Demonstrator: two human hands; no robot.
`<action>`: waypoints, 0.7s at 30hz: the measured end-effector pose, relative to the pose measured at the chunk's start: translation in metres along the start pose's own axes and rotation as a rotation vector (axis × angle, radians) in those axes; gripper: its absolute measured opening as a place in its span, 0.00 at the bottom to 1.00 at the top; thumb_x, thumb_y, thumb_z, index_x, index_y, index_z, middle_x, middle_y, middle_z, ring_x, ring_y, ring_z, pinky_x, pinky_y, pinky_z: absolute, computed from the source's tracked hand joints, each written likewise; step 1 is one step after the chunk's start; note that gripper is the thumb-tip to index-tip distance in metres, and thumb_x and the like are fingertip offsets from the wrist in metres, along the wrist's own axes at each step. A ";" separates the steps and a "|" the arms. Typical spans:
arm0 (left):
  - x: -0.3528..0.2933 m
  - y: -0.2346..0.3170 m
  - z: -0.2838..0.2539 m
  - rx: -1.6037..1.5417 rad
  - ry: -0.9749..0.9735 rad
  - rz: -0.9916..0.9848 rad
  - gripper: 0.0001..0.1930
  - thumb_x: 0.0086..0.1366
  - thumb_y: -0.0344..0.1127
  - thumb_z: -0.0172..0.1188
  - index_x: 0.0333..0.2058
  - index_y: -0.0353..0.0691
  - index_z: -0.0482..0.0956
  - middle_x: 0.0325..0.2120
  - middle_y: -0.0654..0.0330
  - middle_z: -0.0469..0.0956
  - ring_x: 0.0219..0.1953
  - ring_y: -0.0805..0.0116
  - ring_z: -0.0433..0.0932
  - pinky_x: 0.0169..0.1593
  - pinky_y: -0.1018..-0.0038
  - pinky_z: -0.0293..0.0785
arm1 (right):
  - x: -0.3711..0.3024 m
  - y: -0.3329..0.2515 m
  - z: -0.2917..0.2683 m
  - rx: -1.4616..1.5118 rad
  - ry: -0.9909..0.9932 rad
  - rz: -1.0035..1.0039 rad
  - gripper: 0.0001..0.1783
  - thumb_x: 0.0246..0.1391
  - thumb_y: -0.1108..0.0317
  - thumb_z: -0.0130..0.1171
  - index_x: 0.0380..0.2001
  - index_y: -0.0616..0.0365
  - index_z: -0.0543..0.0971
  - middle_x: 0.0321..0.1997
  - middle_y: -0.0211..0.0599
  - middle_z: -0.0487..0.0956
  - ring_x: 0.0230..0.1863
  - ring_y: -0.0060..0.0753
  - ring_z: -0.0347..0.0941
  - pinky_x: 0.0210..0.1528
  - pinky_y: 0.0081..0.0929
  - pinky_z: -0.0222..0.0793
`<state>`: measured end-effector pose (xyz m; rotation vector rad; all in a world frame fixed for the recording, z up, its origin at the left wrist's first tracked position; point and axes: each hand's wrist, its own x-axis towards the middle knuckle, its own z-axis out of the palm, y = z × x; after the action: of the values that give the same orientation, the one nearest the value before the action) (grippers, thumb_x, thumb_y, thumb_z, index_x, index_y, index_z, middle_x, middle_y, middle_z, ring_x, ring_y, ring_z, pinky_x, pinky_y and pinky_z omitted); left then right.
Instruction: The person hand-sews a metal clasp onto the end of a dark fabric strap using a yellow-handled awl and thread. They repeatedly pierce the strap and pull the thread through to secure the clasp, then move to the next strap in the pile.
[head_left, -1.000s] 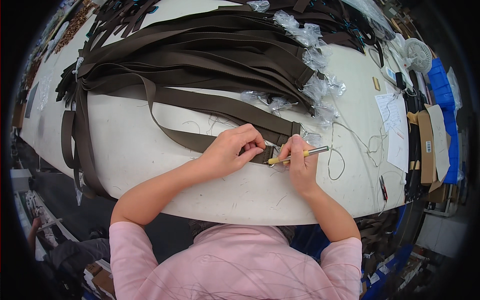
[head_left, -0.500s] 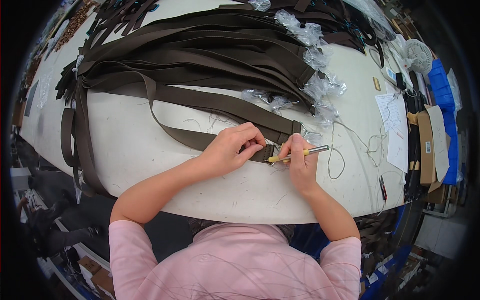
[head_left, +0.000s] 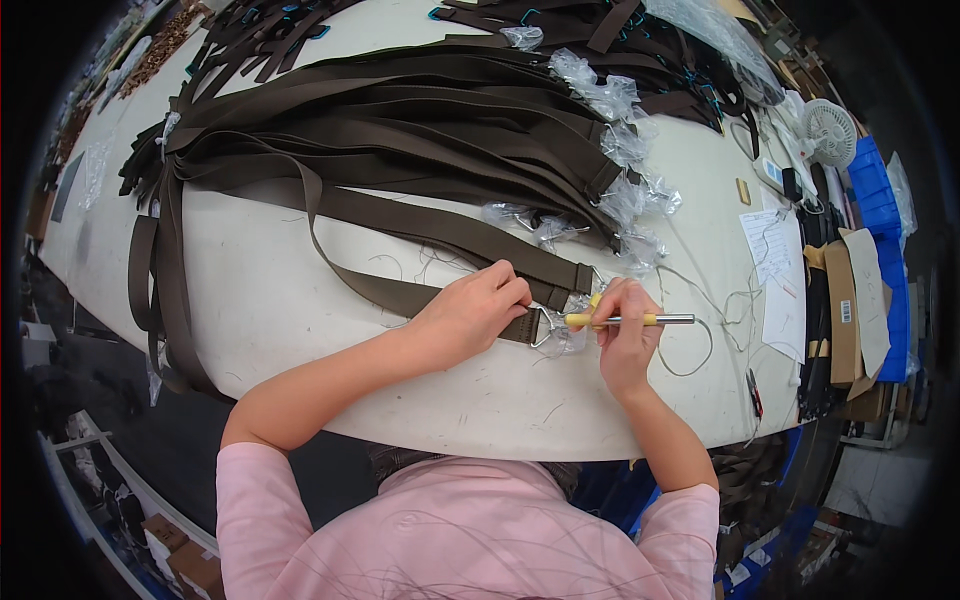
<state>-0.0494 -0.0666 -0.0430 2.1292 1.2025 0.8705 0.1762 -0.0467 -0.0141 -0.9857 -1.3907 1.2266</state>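
Observation:
My left hand [head_left: 473,311] is closed in a pinch on the sewn end of a dark brown webbing strap [head_left: 385,290]. A metal ring [head_left: 543,326] is fitted at that end, with clear plastic wrap [head_left: 568,342] around it. In my right hand [head_left: 628,335] is a pen-shaped tool [head_left: 672,319], yellow at the front and silver at the back. Its yellow tip points left, just right of the metal ring; whether they touch I cannot tell. A second strap end [head_left: 570,280] with plastic-wrapped hardware lies just beyond both hands.
A large bundle of brown straps [head_left: 400,120] spreads over the white table [head_left: 450,400], its ends wrapped in plastic [head_left: 625,140]. At right are paper sheets [head_left: 775,260], red-and-black snips [head_left: 754,392], a thin cord [head_left: 710,350], a small white fan [head_left: 830,130] and a cardboard box [head_left: 845,310].
My right hand has drawn the tool rightward, off the strap's stitched end. The metal ring now shows. My left hand has shifted slightly down, still pinching the strap.

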 end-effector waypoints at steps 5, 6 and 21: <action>-0.003 0.001 -0.013 -0.396 -0.007 -0.269 0.08 0.64 0.27 0.66 0.40 0.36 0.78 0.35 0.58 0.73 0.34 0.64 0.79 0.40 0.70 0.77 | 0.000 0.013 0.006 -0.005 -0.087 0.067 0.29 0.79 0.54 0.40 0.24 0.61 0.73 0.22 0.30 0.75 0.22 0.19 0.74 0.24 0.17 0.63; -0.003 0.005 -0.015 -0.343 -0.021 -0.292 0.09 0.63 0.29 0.67 0.40 0.35 0.78 0.36 0.58 0.73 0.34 0.65 0.78 0.41 0.71 0.77 | 0.001 0.018 0.007 0.024 -0.074 0.079 0.29 0.79 0.54 0.40 0.25 0.60 0.73 0.22 0.30 0.74 0.22 0.19 0.74 0.24 0.18 0.64; -0.004 0.023 -0.013 -0.154 -0.090 -0.350 0.06 0.62 0.29 0.67 0.31 0.37 0.78 0.37 0.60 0.74 0.37 0.67 0.75 0.41 0.72 0.74 | -0.011 0.016 0.008 -0.005 -0.136 0.131 0.29 0.77 0.56 0.43 0.22 0.59 0.76 0.21 0.27 0.74 0.20 0.14 0.62 0.23 0.19 0.58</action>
<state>-0.0485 -0.0787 -0.0189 1.7472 1.3613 0.6790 0.1700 -0.0567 -0.0312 -1.0264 -1.4534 1.4102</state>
